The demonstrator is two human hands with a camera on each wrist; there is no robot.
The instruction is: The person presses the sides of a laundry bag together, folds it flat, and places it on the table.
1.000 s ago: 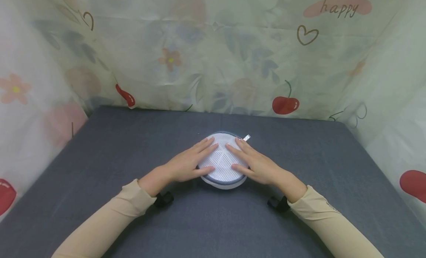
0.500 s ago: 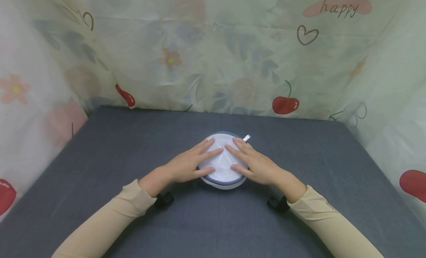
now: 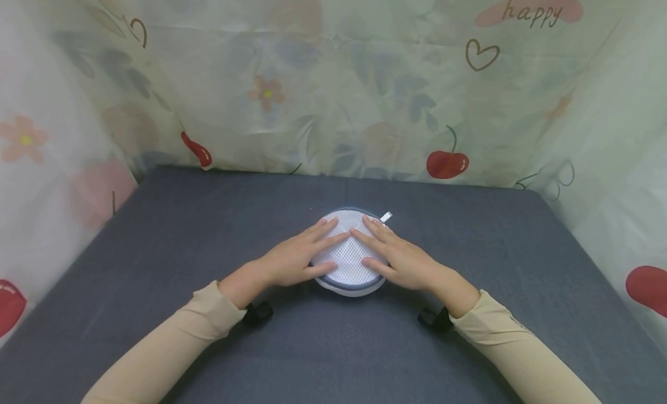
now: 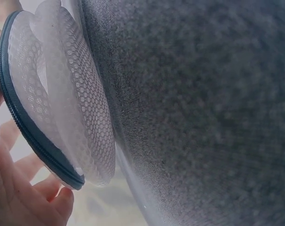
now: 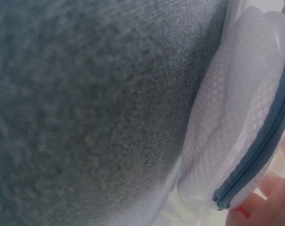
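Note:
A round white mesh laundry bag (image 3: 350,262) lies squashed low on the dark grey table, a blue-grey zip (image 4: 27,123) running round its top edge. My left hand (image 3: 297,254) rests on the bag's left side with fingers spread and straight. From the other side my right hand (image 3: 403,256) lies on it the same way, its index fingertip almost meeting the left one. Both wrist views show the bag's soft wall bulging in folds under the zip, and the mesh (image 5: 227,117) sits against the cloth. A small white tag (image 3: 386,217) sticks out at the back right.
The dark grey table (image 3: 344,352) spreads around the bag on all sides. Behind it hangs a printed curtain (image 3: 344,91) with cherries and flowers, and more curtain closes off both sides. Black wrist mounts (image 3: 257,313) show under the forearms.
My right hand's fingers have crept slightly inward over the mesh, and the left index finger has stretched further toward the middle. The bag's far edge sits slightly lower.

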